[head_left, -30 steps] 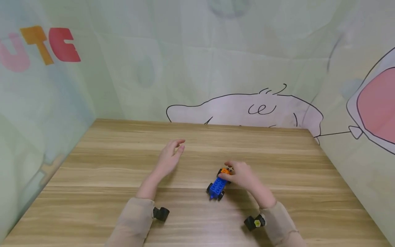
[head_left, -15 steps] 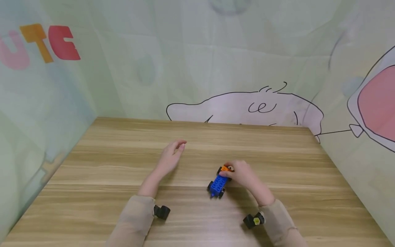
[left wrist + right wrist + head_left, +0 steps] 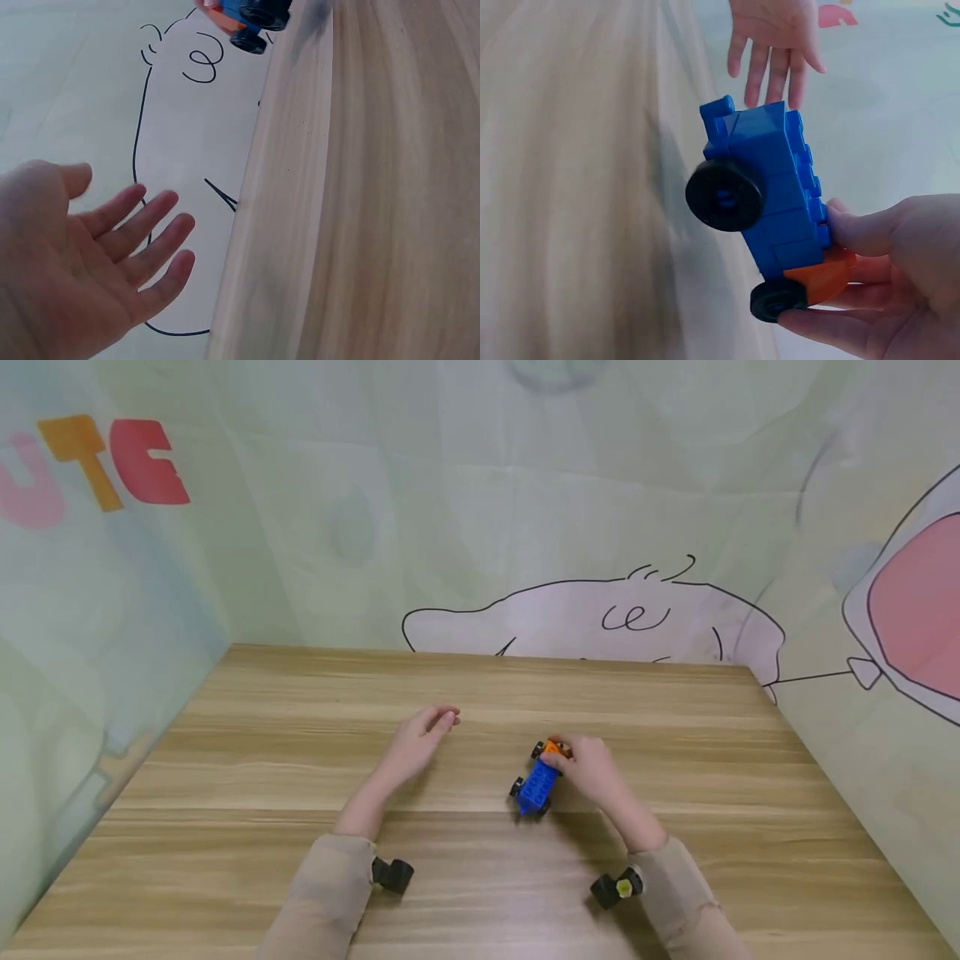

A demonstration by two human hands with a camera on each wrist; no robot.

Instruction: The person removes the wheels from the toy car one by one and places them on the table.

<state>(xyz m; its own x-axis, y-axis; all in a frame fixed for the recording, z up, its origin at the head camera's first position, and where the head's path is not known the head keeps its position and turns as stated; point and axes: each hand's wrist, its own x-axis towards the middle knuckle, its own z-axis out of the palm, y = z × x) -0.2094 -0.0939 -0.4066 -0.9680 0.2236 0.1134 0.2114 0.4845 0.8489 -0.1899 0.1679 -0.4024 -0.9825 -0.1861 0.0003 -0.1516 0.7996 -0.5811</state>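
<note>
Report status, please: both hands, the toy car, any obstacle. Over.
Right hand holding toy car near its orange end. Car raised off tabletop. Left hand open, holding nothing. No obstacle seen beside car.

Behind the left grip (image 3: 418, 743), a loose beige sleeve (image 3: 318, 893) covers the forearm, its cloth softly creased and its cuff ending short of the wrist. Behind the right grip (image 3: 596, 768), a matching beige sleeve (image 3: 678, 893) has a fold running across it below the cuff. Each cuff carries a small, blocky black device at its inner edge; the one behind the right grip bears a yellow-green marking (image 3: 624, 888), too small to read.
</note>
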